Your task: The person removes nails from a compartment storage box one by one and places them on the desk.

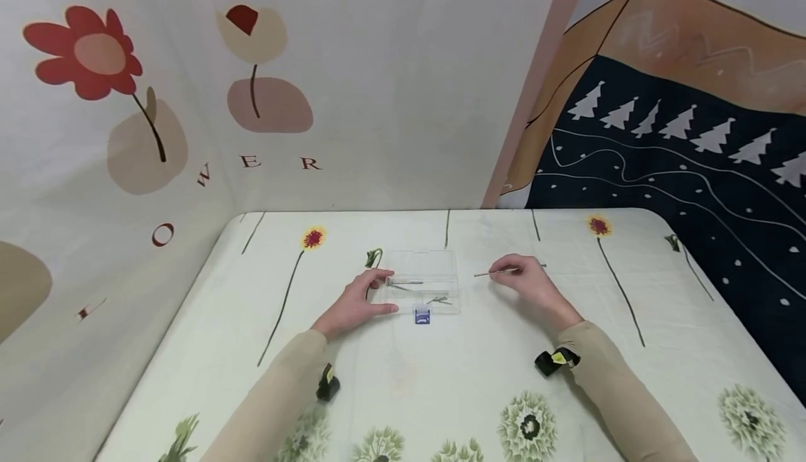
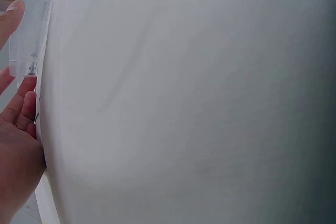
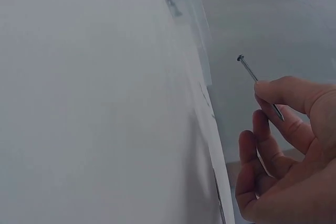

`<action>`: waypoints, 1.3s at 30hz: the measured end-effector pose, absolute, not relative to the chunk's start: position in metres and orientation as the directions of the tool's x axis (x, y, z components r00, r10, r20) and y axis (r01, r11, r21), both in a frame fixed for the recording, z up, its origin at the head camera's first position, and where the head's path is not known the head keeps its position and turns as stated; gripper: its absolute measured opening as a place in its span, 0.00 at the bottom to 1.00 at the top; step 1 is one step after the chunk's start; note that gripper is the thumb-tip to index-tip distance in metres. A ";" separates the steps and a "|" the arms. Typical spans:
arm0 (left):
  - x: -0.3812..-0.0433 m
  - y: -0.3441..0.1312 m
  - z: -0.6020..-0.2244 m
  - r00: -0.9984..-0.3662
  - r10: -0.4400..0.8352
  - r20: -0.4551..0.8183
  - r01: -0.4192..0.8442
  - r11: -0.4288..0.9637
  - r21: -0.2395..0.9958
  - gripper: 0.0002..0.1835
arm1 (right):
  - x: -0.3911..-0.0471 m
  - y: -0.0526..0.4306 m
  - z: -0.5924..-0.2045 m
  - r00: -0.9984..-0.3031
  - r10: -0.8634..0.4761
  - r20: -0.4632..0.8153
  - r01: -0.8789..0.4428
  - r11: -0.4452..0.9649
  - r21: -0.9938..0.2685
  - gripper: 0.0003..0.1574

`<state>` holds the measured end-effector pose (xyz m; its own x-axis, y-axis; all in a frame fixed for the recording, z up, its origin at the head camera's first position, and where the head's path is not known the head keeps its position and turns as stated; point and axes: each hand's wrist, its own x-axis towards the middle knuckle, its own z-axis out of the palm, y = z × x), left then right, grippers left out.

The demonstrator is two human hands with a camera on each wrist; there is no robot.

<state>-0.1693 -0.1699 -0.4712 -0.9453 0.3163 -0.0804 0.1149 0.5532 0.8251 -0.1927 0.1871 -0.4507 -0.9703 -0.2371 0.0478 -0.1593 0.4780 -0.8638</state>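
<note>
One nail [image 3: 249, 70] | sideways axis, head leftward | right hand [image 1: 529, 281] pinches it, left hand [image 1: 354, 302] grips box [image 1: 441, 290]

"The head camera?"
"Above the near side of the clear box [image 1: 434, 286], facing forward and down, farthest."
"And the wrists?"
"Low, closer: left wrist camera [image 1: 327, 386] near-left of the box, right wrist camera [image 1: 545, 365] near-right, both facing forward. All share it."

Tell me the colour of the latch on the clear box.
The latch is blue; the head view shows it best.
</note>
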 end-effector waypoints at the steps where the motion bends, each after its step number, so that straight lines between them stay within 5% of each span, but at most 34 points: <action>1: -0.169 -0.170 -0.471 -0.946 0.315 -0.082 0.113 0.554 0.825 0.37 | -0.193 0.190 -0.450 -0.971 -0.232 0.049 -0.158 0.478 -0.864 0.09; 39: -0.169 -0.171 -0.472 -0.941 0.328 -0.082 0.120 0.551 0.826 0.38 | -0.212 0.245 -0.458 -0.993 -0.093 -0.067 0.001 0.581 -0.814 0.15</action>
<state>-0.1690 -0.1710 -0.4715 -0.9410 0.3281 -0.0824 0.1197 0.5506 0.8262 -0.2119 0.2454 -0.4577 -0.9934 -0.0929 -0.0674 0.0008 0.5813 -0.8137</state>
